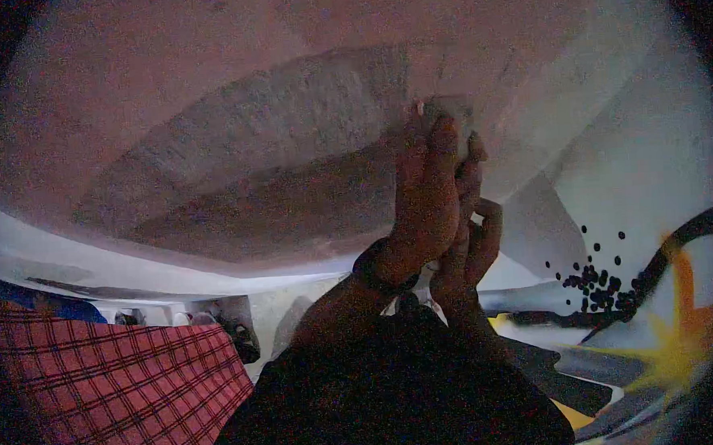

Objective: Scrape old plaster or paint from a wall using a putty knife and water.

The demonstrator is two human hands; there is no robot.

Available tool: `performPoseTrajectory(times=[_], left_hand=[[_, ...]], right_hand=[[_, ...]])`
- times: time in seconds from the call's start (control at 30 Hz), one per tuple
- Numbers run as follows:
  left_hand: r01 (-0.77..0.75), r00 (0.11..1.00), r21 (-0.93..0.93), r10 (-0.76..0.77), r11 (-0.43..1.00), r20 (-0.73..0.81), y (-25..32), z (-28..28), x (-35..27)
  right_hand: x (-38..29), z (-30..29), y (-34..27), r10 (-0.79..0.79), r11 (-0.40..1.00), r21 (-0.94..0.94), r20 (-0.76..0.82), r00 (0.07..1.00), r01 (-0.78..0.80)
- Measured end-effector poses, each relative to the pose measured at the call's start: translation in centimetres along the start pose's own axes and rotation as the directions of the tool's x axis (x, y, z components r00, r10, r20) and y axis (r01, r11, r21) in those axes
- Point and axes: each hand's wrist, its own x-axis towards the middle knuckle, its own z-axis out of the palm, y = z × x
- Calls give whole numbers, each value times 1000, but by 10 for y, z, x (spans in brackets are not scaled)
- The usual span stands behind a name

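The picture is dark and grainy. A broad pinkish surface [173, 69] fills the upper part, with a rough grey patch [302, 110] across its middle. My left hand [425, 201], with a dark band [374, 270] at the wrist, reaches up to this surface at the patch's right end. Close beside it on the right is my right hand [474, 222], its fingers partly bent. A small, dull grey piece [450, 106] shows at the fingertips; its kind and which hand grips it cannot be made out. The hands partly overlap, and dark sleeves cover the arms.
Red cloth with a dark check pattern [134, 373] spans the lower left. Blurred objects [222, 320] stand behind it. At the right are a pale wall-like surface [644, 165], a cluster of black spots [602, 288], a dark curved band [683, 229] and yellow-orange markings [679, 326].
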Motion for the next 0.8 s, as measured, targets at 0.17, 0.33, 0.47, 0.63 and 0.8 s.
performPoseTrajectory(times=[0.17,0.33,0.47,0.63,0.8], left_hand=[[-41,997,100,47,994,-57,7,-6,8],[84,983,27,-78,996,-166,17,-1,7],[70,995,121,-61,990,-73,28,-9,8],[118,986,41,-112,992,-125,31,-6,8],[-33,995,-136,20,990,-97,28,-10,15]], right_hand=[[0,18,15,-221,970,-137,-160,962,200],[0,18,33,-309,937,-216,-144,940,274],[0,29,26,-341,902,-320,-117,933,289],[-3,35,27,-196,980,-73,-171,966,186],[-5,30,22,-229,922,-335,-71,971,193]])
